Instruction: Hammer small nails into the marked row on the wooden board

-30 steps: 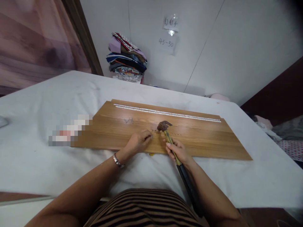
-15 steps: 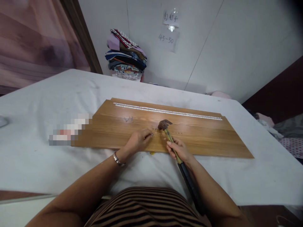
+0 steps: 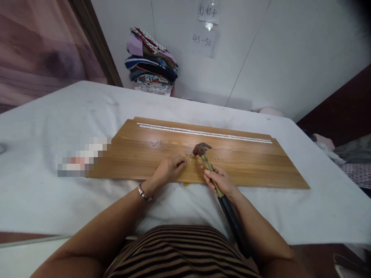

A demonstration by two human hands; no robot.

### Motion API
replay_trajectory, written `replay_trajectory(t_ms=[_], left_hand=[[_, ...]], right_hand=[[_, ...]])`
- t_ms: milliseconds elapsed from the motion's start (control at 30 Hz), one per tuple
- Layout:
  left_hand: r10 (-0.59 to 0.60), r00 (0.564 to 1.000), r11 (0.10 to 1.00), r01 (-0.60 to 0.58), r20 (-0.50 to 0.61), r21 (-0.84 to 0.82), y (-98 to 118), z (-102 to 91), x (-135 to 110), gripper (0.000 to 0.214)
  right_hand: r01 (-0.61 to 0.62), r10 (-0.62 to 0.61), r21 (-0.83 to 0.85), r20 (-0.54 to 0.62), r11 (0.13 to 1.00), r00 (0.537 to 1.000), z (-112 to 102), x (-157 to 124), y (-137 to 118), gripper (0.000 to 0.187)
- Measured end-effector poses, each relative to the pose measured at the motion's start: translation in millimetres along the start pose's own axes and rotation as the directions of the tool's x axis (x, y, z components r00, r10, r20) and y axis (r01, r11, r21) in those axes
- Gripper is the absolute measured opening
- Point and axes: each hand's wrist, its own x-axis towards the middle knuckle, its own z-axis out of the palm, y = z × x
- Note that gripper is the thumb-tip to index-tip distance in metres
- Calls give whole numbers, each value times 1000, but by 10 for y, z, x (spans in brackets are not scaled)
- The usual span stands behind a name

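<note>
A long wooden board [image 3: 249,170] lies on a white-covered table [image 3: 43,193]. My left hand [image 3: 169,169] rests on the board near its front edge, fingertips pinched on a small nail [image 3: 185,162]. My right hand [image 3: 220,181] is wrapped round the handle of a hammer [image 3: 209,170], high up near the head. The rusty hammer head [image 3: 199,149] hovers just right of the nail, over a row of small dark nail heads [image 3: 216,158] in the board. A few loose nails [image 3: 157,143] lie on the board to the left.
A white strip [image 3: 203,133] runs along the board's far edge. A pile of folded cloths [image 3: 150,61] stands against the white wall at the back. Paper notes [image 3: 205,38] hang on that wall. More fabric [image 3: 344,150] lies off the table to the right.
The view has tilted slightly, so the board sits a little higher in frame. The hammer head has stayed close by the nail; both hands keep their grip.
</note>
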Motion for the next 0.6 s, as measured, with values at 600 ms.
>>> replay_trajectory(t_ms=[600], left_hand=[[-45, 999, 999, 45, -18, -4, 14, -2, 3, 15]], right_hand=[[-36, 36, 7, 0, 999, 999, 12, 12, 6, 41]])
